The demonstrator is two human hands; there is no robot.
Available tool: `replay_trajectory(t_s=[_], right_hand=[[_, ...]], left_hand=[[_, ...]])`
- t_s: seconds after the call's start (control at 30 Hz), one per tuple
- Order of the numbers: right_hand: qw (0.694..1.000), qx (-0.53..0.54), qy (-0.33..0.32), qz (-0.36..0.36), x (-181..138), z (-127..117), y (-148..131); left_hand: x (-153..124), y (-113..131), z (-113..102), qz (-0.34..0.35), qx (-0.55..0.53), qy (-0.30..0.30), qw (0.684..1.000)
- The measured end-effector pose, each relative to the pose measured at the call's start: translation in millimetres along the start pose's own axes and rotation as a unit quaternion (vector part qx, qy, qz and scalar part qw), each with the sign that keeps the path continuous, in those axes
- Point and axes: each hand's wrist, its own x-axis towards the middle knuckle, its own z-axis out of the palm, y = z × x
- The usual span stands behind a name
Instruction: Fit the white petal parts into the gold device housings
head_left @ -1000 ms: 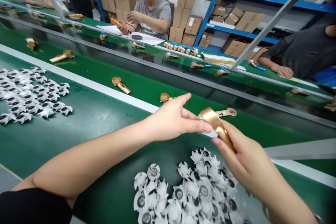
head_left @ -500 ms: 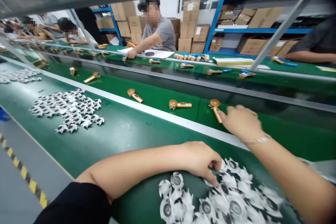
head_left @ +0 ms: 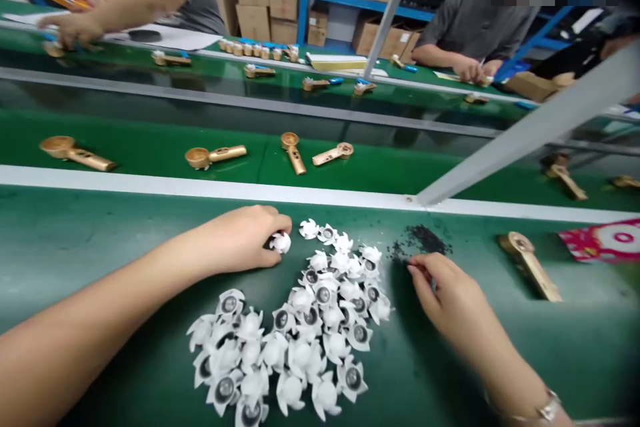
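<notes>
My left hand [head_left: 250, 238] is closed around a small white fan blade wheel [head_left: 281, 242], just left of the top of a heap of similar white wheels [head_left: 303, 350]. Some wheels in the heap show dark round hubs, others their smooth white domes. Thumb and fingertips pinched together, my right hand [head_left: 453, 293] is at the lower edge of a scatter of tiny black pieces [head_left: 425, 239]. Anything between those fingertips is too small to make out. To its right, a gold-coloured handheld fan casing [head_left: 533, 268] lies on the green table.
Beyond a white strip [head_left: 150, 183], several gold casings [head_left: 216, 155] lie on the green belt. A slanted metal post [head_left: 520, 127] rises ahead on the right. A pink box [head_left: 603, 240] sits at the right edge. Co-workers [head_left: 470, 27] sit across the line.
The view has swung right. My right hand has left a gold casing on the belt and come down to the black pieces. My left hand has drawn a white wheel away from the heap.
</notes>
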Motion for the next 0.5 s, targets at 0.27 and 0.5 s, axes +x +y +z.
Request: replay_trajectory(t_s=[0.27, 0.5], right_hand=[[0.997, -0.030, -0.020, -0.068, 17.0, 6.6, -10.9], [0.984, -0.096, -0.105, -0.110, 46.1, 1.3, -24.1]], left_hand=[[1.1, 4.8, -0.6, -0.002, 0.031, -0.019, 0.999], [6.5, -2.4, 2.0, 0.017, -0.002, 0.040, 0.999]])
